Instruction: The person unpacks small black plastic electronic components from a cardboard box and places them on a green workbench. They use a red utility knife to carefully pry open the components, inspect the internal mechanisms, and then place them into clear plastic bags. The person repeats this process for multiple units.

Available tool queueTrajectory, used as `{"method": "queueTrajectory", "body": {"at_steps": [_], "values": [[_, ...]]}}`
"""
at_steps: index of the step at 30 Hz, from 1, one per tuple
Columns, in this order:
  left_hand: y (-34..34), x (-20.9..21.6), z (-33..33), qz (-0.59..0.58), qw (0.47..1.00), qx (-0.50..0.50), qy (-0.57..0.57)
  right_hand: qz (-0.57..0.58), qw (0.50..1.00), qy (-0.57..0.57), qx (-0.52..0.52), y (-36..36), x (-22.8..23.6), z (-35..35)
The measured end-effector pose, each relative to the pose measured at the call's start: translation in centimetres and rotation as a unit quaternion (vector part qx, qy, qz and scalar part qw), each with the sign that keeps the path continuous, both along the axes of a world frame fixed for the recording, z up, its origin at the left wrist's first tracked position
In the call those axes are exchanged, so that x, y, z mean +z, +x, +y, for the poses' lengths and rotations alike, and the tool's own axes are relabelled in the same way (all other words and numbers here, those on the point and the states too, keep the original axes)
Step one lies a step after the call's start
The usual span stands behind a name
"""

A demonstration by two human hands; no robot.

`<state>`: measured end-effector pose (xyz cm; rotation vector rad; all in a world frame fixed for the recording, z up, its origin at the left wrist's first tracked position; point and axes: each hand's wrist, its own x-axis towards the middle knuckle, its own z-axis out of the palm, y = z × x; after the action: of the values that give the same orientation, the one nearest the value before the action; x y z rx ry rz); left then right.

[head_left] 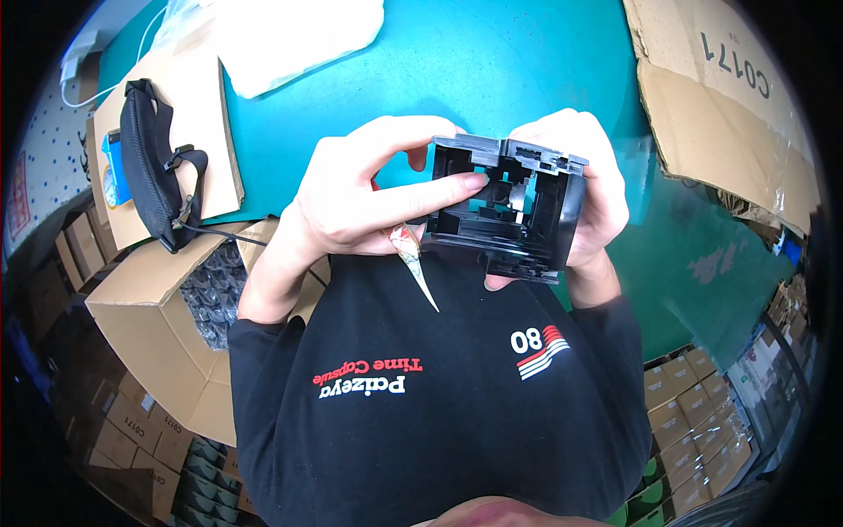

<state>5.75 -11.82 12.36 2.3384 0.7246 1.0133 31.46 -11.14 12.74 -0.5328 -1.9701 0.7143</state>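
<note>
A black plastic housing (457, 230), box-like with an open hollow, is held up in front of my chest. My right hand (587, 180) grips its right side, with fingers behind it and a fingertip showing under the lower edge. My left hand (351, 193) is at the housing's left side, one finger reaching into the hollow. Tucked in the left palm is a slim pointed metal tool (411, 250) with something red near its grip. Its tip sticks out downward; the rest is hidden by the hand, so I cannot tell its exact kind.
On the green table (518, 61) lies a white plastic bag (299, 39). A black waist pouch (154, 167) rests on cardboard at left. Below it stands an open carton (145, 307) of dark wrapped parts. A large cardboard box (729, 105) fills the far right; stacked cartons (694, 422) stand lower right.
</note>
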Motion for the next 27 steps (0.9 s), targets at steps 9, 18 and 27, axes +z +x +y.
{"method": "queueTrajectory", "body": {"at_steps": [9, 18, 27], "values": [[0.5, -0.7, 0.0, -0.058, 0.998, -0.008, -0.004, -0.009, 1.000, 0.006, -0.008, -0.1, 0.2, -0.1], [0.3, -1.0, -0.7, -0.057, 0.996, 0.003, -0.075, -0.003, 1.000, 0.008, -0.026, -0.5, 0.0, -0.2], [0.2, -0.5, -0.4, -0.080, 0.994, -0.029, -0.069, 0.000, 1.000, -0.006, -0.018, -0.2, 0.8, -0.2]]}}
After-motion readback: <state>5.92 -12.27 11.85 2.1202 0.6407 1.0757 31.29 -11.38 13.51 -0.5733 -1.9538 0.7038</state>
